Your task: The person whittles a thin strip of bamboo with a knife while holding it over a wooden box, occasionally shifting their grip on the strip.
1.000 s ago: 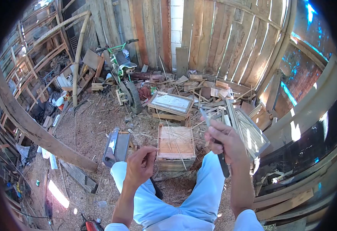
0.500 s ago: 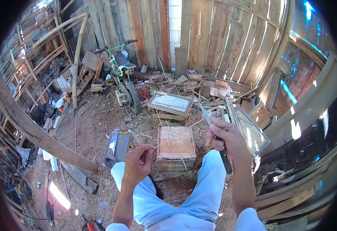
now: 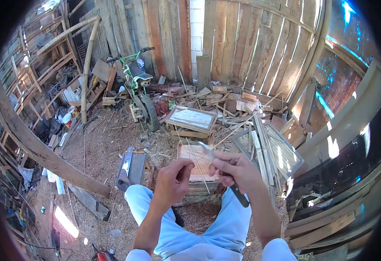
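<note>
My left hand (image 3: 173, 182) is closed in a pinch on the near end of a thin wooden strip (image 3: 242, 125), which slants up and away to the right. My right hand (image 3: 235, 170) grips a knife (image 3: 241, 198) by its dark handle. Its pale blade (image 3: 207, 150) points up and left, close to the strip just beyond my left fingertips. Below both hands stands a slatted wooden box (image 3: 190, 152), partly hidden by them. Another thin strip (image 3: 203, 176) lies across its top.
A framed panel (image 3: 193, 118) lies beyond the box, with scrap wood (image 3: 225, 98) heaped behind it. A green motorbike (image 3: 140, 87) leans near the plank wall. A dark tray-like box (image 3: 132, 168) sits by my left knee. Framed panels (image 3: 281, 150) rest at the right.
Both hands have come closer together over the box. My right hand moved left and down with the knife, while my left hand shifted right, still pinching the strip.
</note>
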The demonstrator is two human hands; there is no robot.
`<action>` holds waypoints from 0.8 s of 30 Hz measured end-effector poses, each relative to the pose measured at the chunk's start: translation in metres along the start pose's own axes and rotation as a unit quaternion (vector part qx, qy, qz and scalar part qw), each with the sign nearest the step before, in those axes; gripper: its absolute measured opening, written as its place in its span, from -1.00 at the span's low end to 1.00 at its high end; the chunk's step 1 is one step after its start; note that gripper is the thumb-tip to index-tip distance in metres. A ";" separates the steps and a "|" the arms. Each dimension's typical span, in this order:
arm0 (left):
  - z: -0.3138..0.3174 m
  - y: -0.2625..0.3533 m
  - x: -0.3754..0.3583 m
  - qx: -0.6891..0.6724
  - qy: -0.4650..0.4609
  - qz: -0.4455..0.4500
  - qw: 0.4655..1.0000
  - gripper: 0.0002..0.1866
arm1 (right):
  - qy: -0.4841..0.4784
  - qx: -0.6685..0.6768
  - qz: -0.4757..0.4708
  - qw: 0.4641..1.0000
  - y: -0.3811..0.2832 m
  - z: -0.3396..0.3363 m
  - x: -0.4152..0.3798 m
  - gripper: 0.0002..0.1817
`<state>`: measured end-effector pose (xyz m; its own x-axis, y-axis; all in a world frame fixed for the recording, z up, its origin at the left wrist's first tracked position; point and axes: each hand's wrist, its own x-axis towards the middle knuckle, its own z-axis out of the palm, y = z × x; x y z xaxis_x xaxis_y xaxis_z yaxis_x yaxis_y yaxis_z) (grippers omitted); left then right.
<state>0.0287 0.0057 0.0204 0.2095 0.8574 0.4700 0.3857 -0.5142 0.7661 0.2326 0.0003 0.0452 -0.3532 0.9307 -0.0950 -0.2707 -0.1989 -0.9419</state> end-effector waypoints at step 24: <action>-0.006 -0.009 -0.009 0.007 -0.006 0.010 1.000 -0.94 | 0.011 0.091 -0.015 0.996 -0.012 -0.023 -0.003 -0.62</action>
<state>0.0175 0.0025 0.0118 0.2276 0.8471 0.4802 0.3934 -0.5312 0.7504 0.2575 0.0064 0.0495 -0.3236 0.9431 -0.0761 -0.4387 -0.2208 -0.8711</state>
